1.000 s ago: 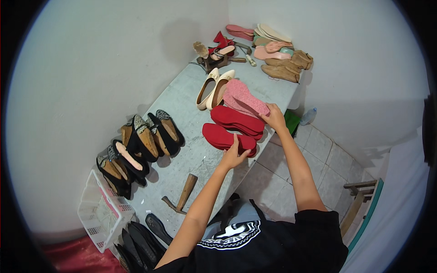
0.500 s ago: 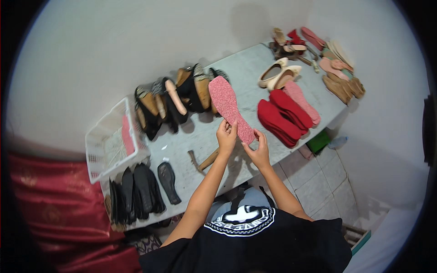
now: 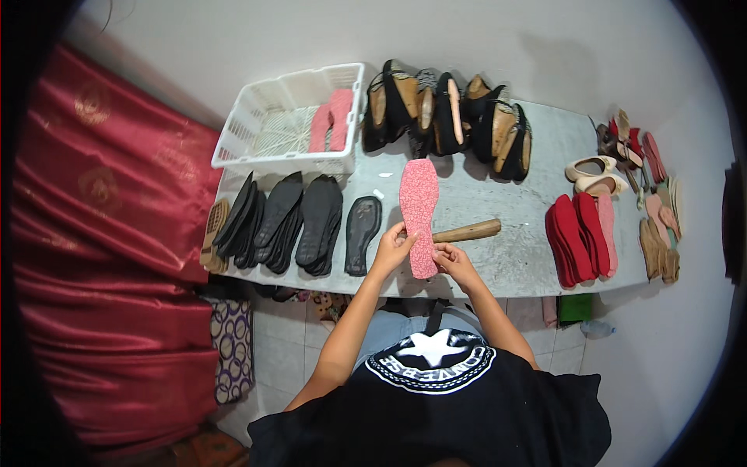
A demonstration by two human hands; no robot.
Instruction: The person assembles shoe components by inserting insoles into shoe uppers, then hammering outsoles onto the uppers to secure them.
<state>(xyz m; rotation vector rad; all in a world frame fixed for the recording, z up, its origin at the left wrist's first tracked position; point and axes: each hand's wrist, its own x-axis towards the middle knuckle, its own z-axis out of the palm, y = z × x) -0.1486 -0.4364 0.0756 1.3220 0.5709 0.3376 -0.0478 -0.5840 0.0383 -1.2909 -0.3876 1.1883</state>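
A pink patterned insole is held upright in front of me, its wide end away from me. My left hand pinches its left edge below the middle. On the lower right edge, my right hand closes its fingers around the narrow heel end. Behind the insole lies a hammer whose wooden handle points right; its head is hidden. Just left of my left hand, a single black sole lies on the table.
Stacks of black soles line the table's left front, below a white plastic basket holding pink insoles. Black shoes stand along the wall. Red insoles and cream shoes are at right. A red curtain hangs left.
My view has swung left, bringing the basket and black soles nearer the middle. The insole, still in both hands, has gone from slanted to nearly straight.
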